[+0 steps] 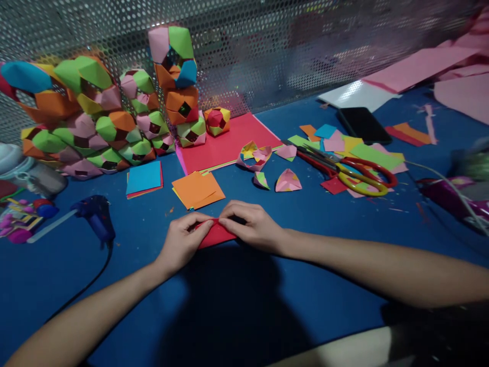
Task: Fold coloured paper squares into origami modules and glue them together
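A piece of red paper [216, 236], seemingly folded, lies low at the middle of the blue table. My left hand [183, 235] pinches its left part between thumb and fingers. My right hand [252, 224] pinches the top edge close beside the left thumb. Just beyond my hands is a stack of orange paper squares [198, 188], with a stack of blue-topped squares [144, 177] to its left. Past my right hand sit a pink folded paper piece [288, 180], a small green-and-pink piece [262, 179] and a partly joined paper ring [255, 155].
Stacked folded-paper balls [110, 127] stand along the perforated metal panel [260, 56]. Scissors [362, 176] lie on coloured scraps at right, near a black phone [363, 125]. At left is a blue glue gun [97, 216] with its cord. Red sheets [237, 135] lie behind.
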A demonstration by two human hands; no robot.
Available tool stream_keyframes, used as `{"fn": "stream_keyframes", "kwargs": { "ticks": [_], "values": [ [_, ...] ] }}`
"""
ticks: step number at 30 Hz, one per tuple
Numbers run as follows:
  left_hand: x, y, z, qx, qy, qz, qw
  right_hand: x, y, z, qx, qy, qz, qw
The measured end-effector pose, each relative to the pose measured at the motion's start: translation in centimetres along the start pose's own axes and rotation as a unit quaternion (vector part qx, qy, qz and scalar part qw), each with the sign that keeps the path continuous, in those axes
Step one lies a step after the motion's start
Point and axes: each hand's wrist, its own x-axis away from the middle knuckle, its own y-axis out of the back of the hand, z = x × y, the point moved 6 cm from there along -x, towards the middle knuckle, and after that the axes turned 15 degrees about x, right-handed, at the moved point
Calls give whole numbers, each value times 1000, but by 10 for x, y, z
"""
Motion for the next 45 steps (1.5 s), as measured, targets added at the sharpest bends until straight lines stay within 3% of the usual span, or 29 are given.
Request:
{"fn": "stream_keyframes", "kwargs": {
  "ticks": [7,11,18,28,37,45],
  "values": [
    [0,0,0,2,-5,-5,1000,0,0,-1,3,-27,7,1000],
    [1,-5,-3,3,-25,10,1000,1,-5,0,8,-2,19,1000],
    [4,0,9,75,69,-16,995,-2,2,-1,-6,-11,-24,1000],
    [1,3,19,92,108,-7,990,0,1,1,-1,17,-18,1000],
    [1,-3,6,24,71,50,996,1,1,0,-17,28,-17,999],
    [1,-3,5,-2,58,56,997,1,-1,-3,-35,23,-3,999]
  ]
}}
